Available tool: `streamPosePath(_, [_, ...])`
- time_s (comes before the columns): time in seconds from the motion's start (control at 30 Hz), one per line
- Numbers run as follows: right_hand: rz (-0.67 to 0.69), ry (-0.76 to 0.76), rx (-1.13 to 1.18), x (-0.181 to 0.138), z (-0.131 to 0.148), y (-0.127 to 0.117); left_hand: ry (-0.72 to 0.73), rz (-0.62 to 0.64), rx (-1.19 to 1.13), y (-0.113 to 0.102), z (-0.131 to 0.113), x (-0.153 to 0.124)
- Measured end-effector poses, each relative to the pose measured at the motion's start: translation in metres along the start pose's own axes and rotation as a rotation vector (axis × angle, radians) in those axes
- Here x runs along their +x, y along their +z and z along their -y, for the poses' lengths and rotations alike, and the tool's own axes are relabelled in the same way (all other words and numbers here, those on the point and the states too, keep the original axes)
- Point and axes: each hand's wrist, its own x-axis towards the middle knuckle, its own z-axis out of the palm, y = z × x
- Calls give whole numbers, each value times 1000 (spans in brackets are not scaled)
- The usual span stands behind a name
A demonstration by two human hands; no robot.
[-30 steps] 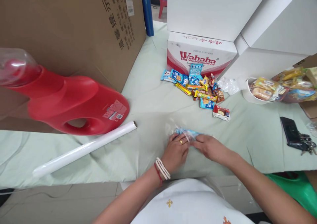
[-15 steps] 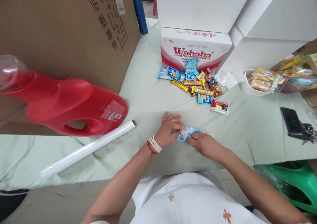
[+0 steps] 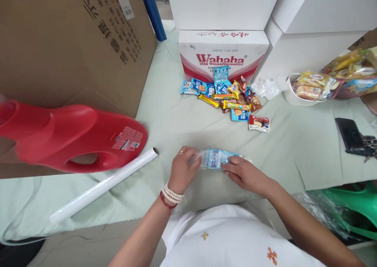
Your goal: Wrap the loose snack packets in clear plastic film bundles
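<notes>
A clear plastic bag (image 3: 203, 159) with blue snack packets (image 3: 214, 158) in it lies flat near the table's front edge. My left hand (image 3: 183, 169) pinches the bag's loose left end between thumb and fingers. On the bag's right part, my right hand (image 3: 246, 174) is closed over the packets, thumb and fingers gripping them through the film. A bit of clear film sticks out behind the right hand. Beyond the hands lies a pile of small wrapped snacks (image 3: 231, 96), with a red-and-white snack packet (image 3: 259, 123) at its near right.
A Wahaha carton (image 3: 220, 46) stands behind the pile. To the left are a red jug (image 3: 88, 129), a white roll (image 3: 106, 185) and a big brown carton (image 3: 73, 54). At right sit a white tub (image 3: 291, 96) of snacks, crumpled plastic (image 3: 266, 87), and a black phone-like object (image 3: 349, 134).
My left hand has moved left from the packets and now grips the bag's end, stretching clear film out leftward. My right hand stays on the packets. The view has shifted slightly.
</notes>
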Motion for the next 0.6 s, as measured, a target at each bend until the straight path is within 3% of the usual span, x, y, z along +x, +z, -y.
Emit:
streamPosePath(0.1, [-10,-13,-5,1,-2,4,-5,4,-144,3,-26,-7])
streamPosePath(0.17, [-31,-7,-2,2,-2,6,77,44,-115,14,-43,-11])
streamPosePath(0.27, [-55,12,46,-1,-2,7,182,123,142,39,-57,-14])
streamPosePath(0.37, [-137,43,157,-11,-4,9,178,148,422,59,-55,-15])
streamPosePath(0.5, [-616,444,-29,-31,-14,17,174,125,569,68,-48,-14])
streamPosePath(0.53, [-683,545,-116,-35,-17,19,172,121,577,68,-47,-13])
streamPosePath(0.6, [-678,629,-205,-41,-20,21,165,119,583,67,-47,-13])
